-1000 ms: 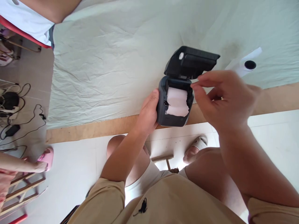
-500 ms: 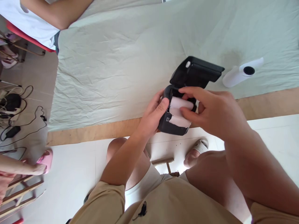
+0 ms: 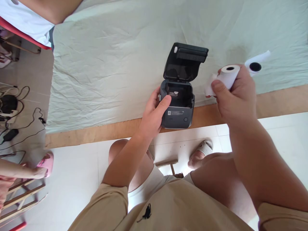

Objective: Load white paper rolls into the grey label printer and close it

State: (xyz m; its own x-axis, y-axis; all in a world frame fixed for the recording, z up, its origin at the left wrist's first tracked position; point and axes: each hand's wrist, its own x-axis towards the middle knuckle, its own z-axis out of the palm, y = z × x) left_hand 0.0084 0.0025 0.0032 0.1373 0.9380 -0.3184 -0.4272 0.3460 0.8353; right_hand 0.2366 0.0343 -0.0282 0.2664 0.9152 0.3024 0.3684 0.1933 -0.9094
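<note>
My left hand (image 3: 155,110) grips the left side of a small dark grey label printer (image 3: 176,118), its thumb over the rim. The printer's black lid (image 3: 184,62) is flipped up, and its paper bay (image 3: 180,96) shows bare with a small label inside. To the right, my right hand (image 3: 238,93) is closed around a white paper roll (image 3: 227,78), whose core hole faces up and whose loose end hangs to the left. Just behind that hand lies a second white paper roll (image 3: 258,60) with a black core end, partly hidden by my fingers.
A pale green cloth (image 3: 108,64) covers the table, with a bare wooden edge (image 3: 96,136) along the front. Another person's arm (image 3: 51,9) rests at the far left. Cables and a black adapter (image 3: 9,136) lie on the floor at left, near a pink slipper (image 3: 47,163).
The paper roll has come out of the printer and moved right in my right hand. The printer has tilted more upright and shifted slightly up in view, still in my left hand.
</note>
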